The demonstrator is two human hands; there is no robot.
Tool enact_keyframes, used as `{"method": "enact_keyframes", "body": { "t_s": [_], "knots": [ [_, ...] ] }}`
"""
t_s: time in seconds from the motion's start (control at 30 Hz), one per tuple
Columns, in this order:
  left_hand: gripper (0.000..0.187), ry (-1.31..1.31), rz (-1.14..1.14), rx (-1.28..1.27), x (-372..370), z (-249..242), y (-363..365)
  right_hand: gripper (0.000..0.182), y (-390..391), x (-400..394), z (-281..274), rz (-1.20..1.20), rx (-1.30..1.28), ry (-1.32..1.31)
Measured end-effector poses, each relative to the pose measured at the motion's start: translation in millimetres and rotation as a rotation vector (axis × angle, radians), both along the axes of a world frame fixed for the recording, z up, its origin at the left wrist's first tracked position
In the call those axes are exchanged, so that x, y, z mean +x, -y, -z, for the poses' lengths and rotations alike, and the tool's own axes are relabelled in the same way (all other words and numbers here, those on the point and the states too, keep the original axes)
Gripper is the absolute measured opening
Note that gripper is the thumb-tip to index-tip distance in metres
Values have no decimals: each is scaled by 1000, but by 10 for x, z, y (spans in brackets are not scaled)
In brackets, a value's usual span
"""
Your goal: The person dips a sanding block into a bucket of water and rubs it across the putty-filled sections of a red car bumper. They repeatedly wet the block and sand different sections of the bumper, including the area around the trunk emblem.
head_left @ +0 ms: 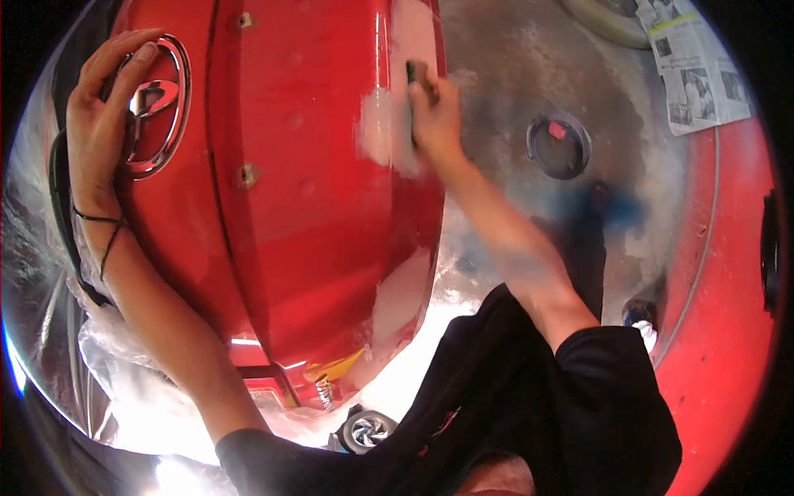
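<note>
A red car panel (306,207) fills the middle of the view, with pale, matte patches (376,124) along its right edge. My left hand (101,116) rests at the far left, fingers stretched over the rim of a chrome oval emblem (184,91). On the pale strip at the upper right edge, my right hand (438,116) is closed around a dark sanding block (411,71). Most of that block is hidden by the fingers, so its full shape cannot be made out.
A round dark lid-like dish (561,169) with a red piece (557,130) in it lies on the stained floor. Newspaper (707,95) covers part of another red panel (719,273) at right. Clear plastic sheeting (124,355) hangs at lower left.
</note>
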State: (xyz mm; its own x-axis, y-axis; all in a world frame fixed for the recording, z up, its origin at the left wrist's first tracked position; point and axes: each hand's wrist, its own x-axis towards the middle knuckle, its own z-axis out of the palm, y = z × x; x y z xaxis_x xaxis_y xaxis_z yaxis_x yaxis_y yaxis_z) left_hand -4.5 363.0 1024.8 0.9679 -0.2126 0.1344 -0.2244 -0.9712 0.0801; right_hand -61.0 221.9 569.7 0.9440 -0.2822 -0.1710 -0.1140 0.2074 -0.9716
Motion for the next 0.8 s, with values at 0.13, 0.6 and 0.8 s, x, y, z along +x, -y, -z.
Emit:
{"method": "enact_keyframes", "body": {
  "t_s": [0.13,0.6,0.8],
  "knots": [
    [28,42,117,112,17,5,-38,36,-59,-596,-132,7,48,162],
    [25,53,108,159,-16,-7,132,42,-30,-134,37,9,113,144],
    [25,51,91,145,-20,-5,140,49,66,988,204,-20,20,-102]
  ]
}}
